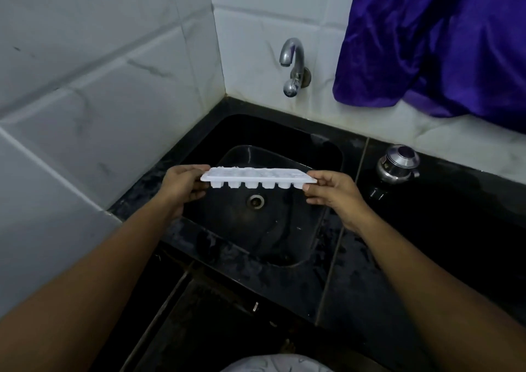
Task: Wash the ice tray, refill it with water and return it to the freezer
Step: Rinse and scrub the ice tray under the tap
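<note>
Both hands hold the white ice tray (257,177) level over the black sink (284,132): left hand (182,186) pinching its left end, right hand (333,192) the right. Those end-only grips could slip or tip it. Can't tell if it's filled; tap (291,58) looks dry.

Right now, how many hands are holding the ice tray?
2. On the ice tray, the left hand grips the left end, the right hand the right end, above the sink.

Count: 1 ice tray (257,175), 6 cells visible in its near row, 1 left hand (182,189), 1 right hand (336,198). Fixtures: 1 tap (293,64), 1 sink (313,149), 1 drain (255,201). Other: 1 purple cloth (427,44), 1 steel container (398,162).
</note>
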Demonstrator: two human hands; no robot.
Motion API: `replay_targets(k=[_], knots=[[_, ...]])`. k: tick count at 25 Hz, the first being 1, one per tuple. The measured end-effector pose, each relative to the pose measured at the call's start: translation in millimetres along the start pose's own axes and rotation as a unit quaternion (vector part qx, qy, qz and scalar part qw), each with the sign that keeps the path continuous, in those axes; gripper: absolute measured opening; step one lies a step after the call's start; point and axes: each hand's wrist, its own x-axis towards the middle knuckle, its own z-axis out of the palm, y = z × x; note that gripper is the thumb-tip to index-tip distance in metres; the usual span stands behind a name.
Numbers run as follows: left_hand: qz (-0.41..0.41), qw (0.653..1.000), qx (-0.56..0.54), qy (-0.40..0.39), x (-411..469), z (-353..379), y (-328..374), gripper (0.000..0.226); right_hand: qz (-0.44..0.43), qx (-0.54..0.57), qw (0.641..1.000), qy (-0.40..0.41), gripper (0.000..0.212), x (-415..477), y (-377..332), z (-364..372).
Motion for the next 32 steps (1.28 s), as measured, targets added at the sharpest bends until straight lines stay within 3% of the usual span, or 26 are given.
replay_targets(k=[6, 12, 23, 27, 32], knots=[[-0.009, 0.997, 0.047, -0.066, 67, 8, 16, 0.021, 0.0, -0.007, 0.996, 0.09, 0.007, 39, -2, 8], [0.062, 0.98, 0.123, -0.144, 126, 15, 51, 0.014, -0.004, -0.043, 0.98, 0.192, 0.025, 72, -22, 14], [0.15, 0.949, 0.151, -0.235, 183, 33, 108, 0.031, -0.004, -0.087, 0.934, 0.346, 0.044, 109, -56, 15], [0.129, 0.937, 0.208, -0.248, 184, 32, 86, 0.031, 0.055, -0.146, 0.926, 0.343, 0.047, 100, -29, 27], [0.059, 0.957, 0.141, -0.248, 185, 23, 62, 0.026, 0.055, -0.04, 0.96, 0.272, 0.018, 81, -14, 44]])
